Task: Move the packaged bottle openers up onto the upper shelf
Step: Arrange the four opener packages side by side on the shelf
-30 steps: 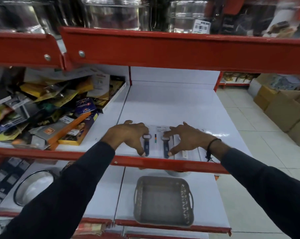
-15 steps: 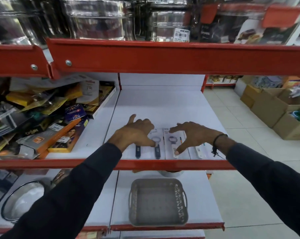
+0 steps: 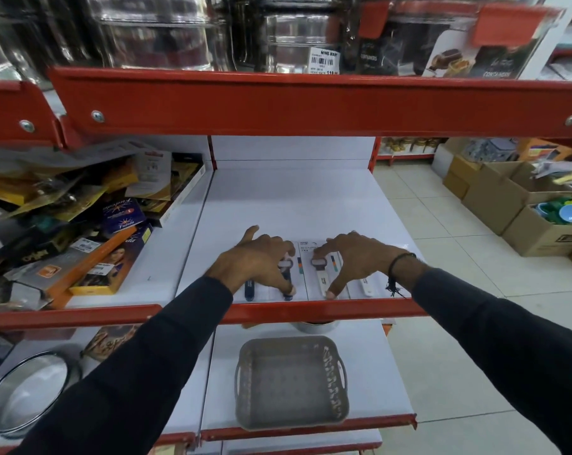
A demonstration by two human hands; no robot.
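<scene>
Several flat packaged bottle openers lie side by side near the front edge of the white middle shelf (image 3: 294, 201). Two hold dark blue openers (image 3: 249, 289), two hold white openers (image 3: 322, 276). My left hand (image 3: 255, 261) rests palm down on the blue packs, its fingertips pressing on them. Spread over the white packs is my right hand (image 3: 360, 257), thumb tip touching one opener's handle. Neither hand has lifted a pack. The upper shelf (image 3: 310, 103), with its red front rail, runs just above and is crowded with goods.
Steel pots (image 3: 159, 34) and boxed containers (image 3: 458, 50) fill the upper shelf. A heap of packaged goods (image 3: 81, 224) covers the shelf's left bay. Below sit a grey basket (image 3: 291, 382) and a steel bowl (image 3: 28, 392). Cardboard boxes (image 3: 508, 198) stand on the floor at right.
My hands have slid apart and fanned the packs out, so more openers show than before. The view has tilted up, showing more of the upper shelf.
</scene>
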